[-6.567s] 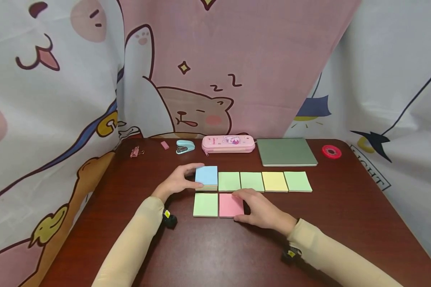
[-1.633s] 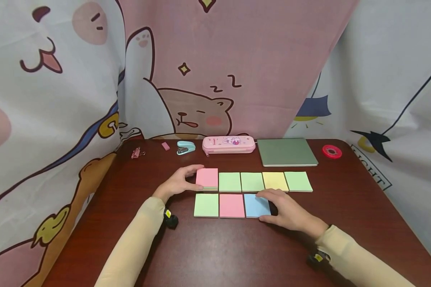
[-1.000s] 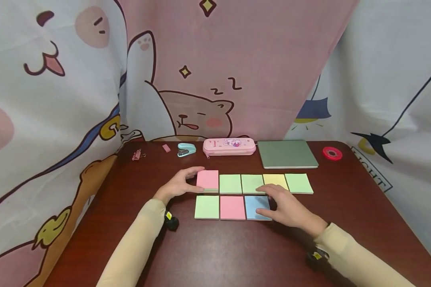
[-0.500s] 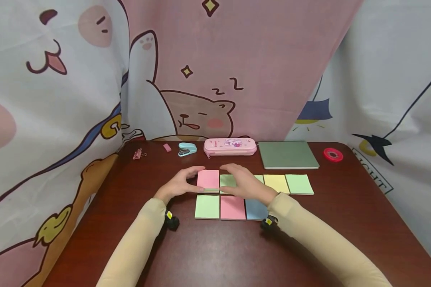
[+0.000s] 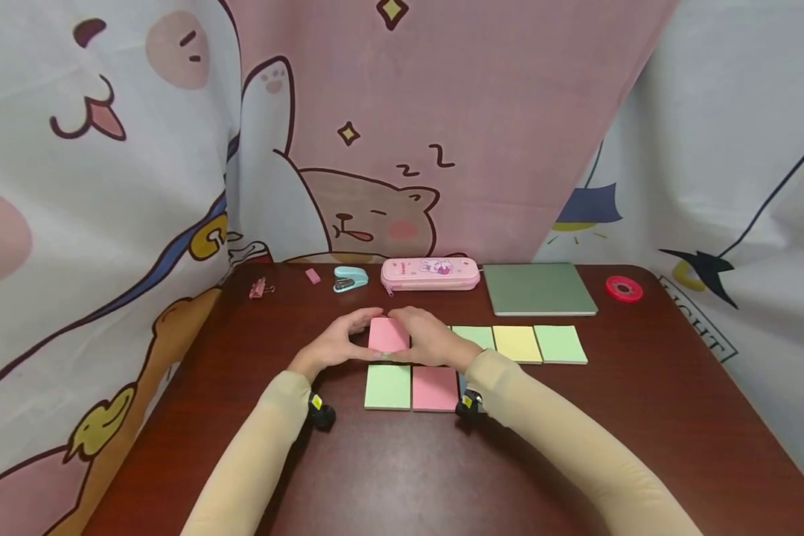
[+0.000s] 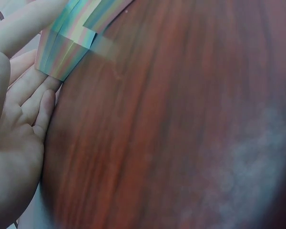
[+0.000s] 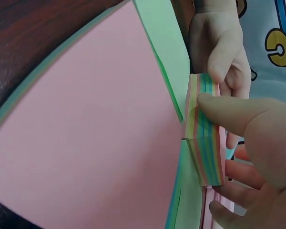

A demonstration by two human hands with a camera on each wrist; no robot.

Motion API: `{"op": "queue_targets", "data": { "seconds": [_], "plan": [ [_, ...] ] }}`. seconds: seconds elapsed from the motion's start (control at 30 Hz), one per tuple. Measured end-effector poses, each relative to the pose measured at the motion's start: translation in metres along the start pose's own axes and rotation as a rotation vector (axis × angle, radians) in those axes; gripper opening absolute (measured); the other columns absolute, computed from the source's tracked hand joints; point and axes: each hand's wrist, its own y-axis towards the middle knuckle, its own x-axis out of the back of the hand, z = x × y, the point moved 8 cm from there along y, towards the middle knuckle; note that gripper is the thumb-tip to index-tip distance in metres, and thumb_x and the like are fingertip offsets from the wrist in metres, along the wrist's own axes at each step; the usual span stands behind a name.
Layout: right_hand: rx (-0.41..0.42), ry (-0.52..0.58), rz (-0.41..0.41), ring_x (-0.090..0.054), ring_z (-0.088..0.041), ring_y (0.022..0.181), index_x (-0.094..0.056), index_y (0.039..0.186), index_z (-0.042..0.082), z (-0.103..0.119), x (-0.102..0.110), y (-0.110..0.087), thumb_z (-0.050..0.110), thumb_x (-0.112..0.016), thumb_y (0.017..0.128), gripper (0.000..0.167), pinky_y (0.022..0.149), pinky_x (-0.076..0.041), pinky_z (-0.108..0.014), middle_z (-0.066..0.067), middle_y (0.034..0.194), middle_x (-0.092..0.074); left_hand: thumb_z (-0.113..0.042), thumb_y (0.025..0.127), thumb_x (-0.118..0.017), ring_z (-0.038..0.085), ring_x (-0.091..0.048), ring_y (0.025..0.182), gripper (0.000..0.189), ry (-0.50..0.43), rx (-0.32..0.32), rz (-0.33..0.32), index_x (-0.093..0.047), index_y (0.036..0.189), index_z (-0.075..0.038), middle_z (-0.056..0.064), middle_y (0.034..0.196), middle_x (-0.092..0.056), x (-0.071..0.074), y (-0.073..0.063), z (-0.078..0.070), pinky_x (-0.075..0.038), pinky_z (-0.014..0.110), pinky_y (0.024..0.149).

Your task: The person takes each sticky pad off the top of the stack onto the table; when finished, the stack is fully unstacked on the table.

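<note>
Both hands hold one stack of sticky notes [image 5: 388, 335], pink on top with striped multicoloured edges [image 7: 207, 124]. My left hand [image 5: 333, 346] grips its left side, thumb at the near edge and fingers toward the far edge. From the right, my right hand [image 5: 435, 341] pinches the same stack, thumb on the near edge and fingers behind. In front lie a green pad [image 5: 387, 387] and a pink pad [image 5: 434, 388]; a blue pad is mostly hidden by the right wrist. Right of the stack are a green pad [image 5: 472, 336], a yellow pad [image 5: 517, 344] and another green pad [image 5: 560, 344].
Along the table's back edge sit a binder clip [image 5: 259, 289], a pink eraser [image 5: 313, 276], a blue stapler [image 5: 351, 278], a pink pencil case [image 5: 430, 275], a green notebook [image 5: 539, 289] and a red tape roll [image 5: 624, 289]. Printed curtains hang behind.
The blue pad was set down at the front row's right end, leaving pink on top of the stack. My right hand then let go and moved left onto the stack; the left hand stayed.
</note>
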Motion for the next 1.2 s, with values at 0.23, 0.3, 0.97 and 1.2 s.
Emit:
{"op": "queue_targets", "data": {
  "seconds": [0.23, 0.3, 0.97, 1.2],
  "plan": [
    [0.016, 0.0, -0.066, -0.057, -0.031, 0.133, -0.056, 0.145, -0.002, -0.005, 0.009, -0.004, 0.041, -0.09, 0.082, 0.084, 0.114, -0.045, -0.046, -0.017, 0.141, -0.063, -0.021, 0.083, -0.092, 0.033, -0.044, 0.147, 0.093, -0.019, 0.023, -0.001, -0.042, 0.16, -0.011, 0.007, 0.16, -0.048, -0.001, 0.0, 0.002, -0.032, 0.055, 0.123],
    [-0.002, 0.021, -0.083, -0.057, -0.03, 0.133, -0.056, 0.146, 0.0, -0.01, 0.016, -0.011, 0.04, -0.09, 0.082, 0.083, 0.114, -0.046, -0.046, -0.015, 0.142, -0.063, -0.02, 0.082, -0.092, 0.031, -0.045, 0.147, 0.092, -0.011, 0.024, -0.003, -0.044, 0.16, -0.011, 0.007, 0.16, -0.049, -0.002, -0.001, 0.002, -0.033, 0.054, 0.123],
    [-0.034, -0.009, -0.211, -0.055, -0.024, 0.121, -0.06, 0.143, 0.009, -0.077, 0.075, -0.186, 0.032, -0.097, 0.075, 0.08, 0.096, -0.049, -0.05, -0.004, 0.138, -0.065, -0.02, 0.084, -0.091, 0.028, -0.044, 0.148, 0.082, 0.033, 0.002, 0.022, -0.051, 0.155, -0.009, 0.005, 0.156, -0.053, -0.006, -0.001, 0.002, -0.032, 0.05, 0.125],
    [-0.074, -0.078, -0.189, -0.057, -0.019, 0.122, -0.062, 0.14, 0.014, -0.099, 0.079, -0.226, 0.031, -0.1, 0.071, 0.081, 0.096, -0.05, -0.046, 0.002, 0.136, -0.066, -0.018, 0.083, -0.091, 0.028, -0.044, 0.148, 0.082, 0.028, -0.005, -0.001, -0.052, 0.154, -0.009, 0.004, 0.156, -0.054, -0.001, -0.001, 0.002, -0.032, 0.051, 0.124]
  ]
}}
